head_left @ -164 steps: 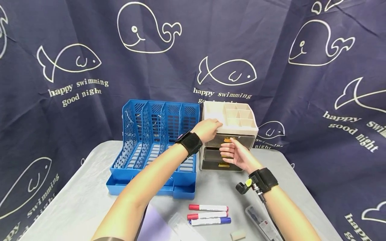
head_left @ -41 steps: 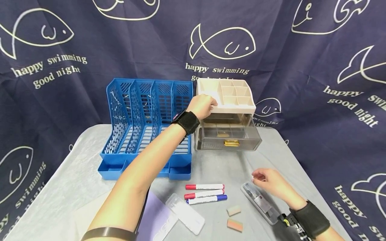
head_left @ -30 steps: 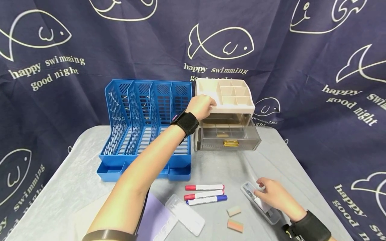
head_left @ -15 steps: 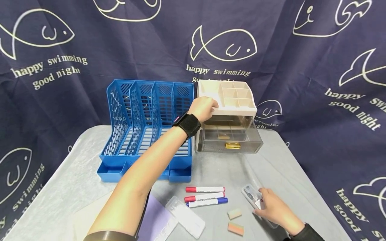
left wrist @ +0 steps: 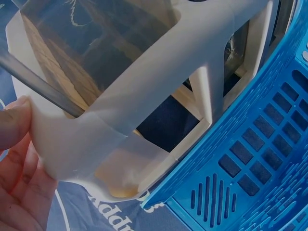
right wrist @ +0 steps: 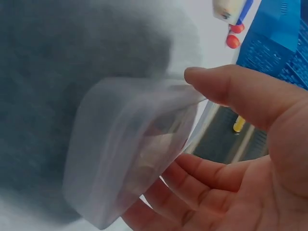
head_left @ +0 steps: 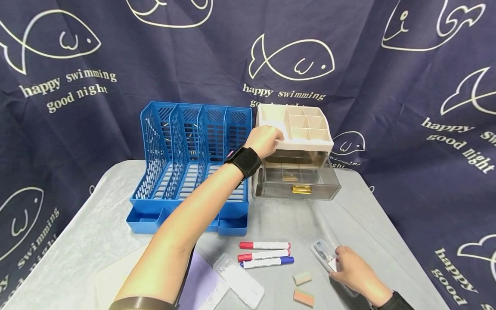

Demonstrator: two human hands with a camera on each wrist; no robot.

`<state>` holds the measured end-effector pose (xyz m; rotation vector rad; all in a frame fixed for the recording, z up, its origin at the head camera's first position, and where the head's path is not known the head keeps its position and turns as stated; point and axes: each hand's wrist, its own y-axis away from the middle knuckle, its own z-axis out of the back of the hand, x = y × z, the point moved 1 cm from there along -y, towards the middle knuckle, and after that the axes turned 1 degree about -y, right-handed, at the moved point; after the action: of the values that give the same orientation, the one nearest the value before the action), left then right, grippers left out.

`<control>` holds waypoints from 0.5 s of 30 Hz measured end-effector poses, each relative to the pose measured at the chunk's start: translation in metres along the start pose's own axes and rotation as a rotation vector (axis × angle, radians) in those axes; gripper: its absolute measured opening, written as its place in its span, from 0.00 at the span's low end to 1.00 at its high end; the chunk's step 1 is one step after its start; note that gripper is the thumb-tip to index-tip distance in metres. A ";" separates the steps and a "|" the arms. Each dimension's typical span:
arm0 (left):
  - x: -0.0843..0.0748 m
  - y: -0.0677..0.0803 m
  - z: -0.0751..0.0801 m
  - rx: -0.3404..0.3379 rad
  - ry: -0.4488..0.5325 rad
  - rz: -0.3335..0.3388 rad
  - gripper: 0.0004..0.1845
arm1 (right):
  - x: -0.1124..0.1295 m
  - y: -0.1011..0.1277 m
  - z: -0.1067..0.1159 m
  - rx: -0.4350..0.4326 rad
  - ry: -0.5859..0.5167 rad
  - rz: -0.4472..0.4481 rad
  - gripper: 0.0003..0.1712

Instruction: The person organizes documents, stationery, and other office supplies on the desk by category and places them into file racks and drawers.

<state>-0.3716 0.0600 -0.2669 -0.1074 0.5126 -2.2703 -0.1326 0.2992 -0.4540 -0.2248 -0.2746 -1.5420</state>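
right hand [head_left: 354,269], lower right of the head frame: thumb and fingers bent around the long sides of a clear case [head_left: 320,250]; small items show inside it; contact with the worktop [head_left: 286,219] unclear. left hand [head_left: 264,141], just above centre: fingers curled on the front left edge of the white organizer [head_left: 306,145], gripping it. smoky drawer [head_left: 317,190] below stands pulled out. three markers [head_left: 265,246] lie at lower centre, left of the case.

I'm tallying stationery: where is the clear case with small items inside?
In the head view, the clear case is at lower right, gripped by the right hand, right of the blue marker and the pale block.
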 end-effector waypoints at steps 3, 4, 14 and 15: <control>-0.001 0.000 0.001 0.006 0.002 0.004 0.15 | 0.003 -0.001 0.007 -0.010 0.013 0.034 0.31; -0.001 0.000 0.001 0.009 0.002 0.005 0.15 | 0.004 0.000 0.010 -0.016 0.015 0.047 0.30; -0.001 0.000 0.001 0.013 -0.002 0.008 0.15 | 0.026 0.000 0.038 -0.103 0.060 0.198 0.30; -0.001 0.000 0.001 0.012 -0.004 0.008 0.15 | 0.029 0.000 0.041 -0.108 0.067 0.209 0.30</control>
<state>-0.3708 0.0605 -0.2659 -0.1034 0.4964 -2.2647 -0.1334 0.2846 -0.4065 -0.2773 -0.1114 -1.3553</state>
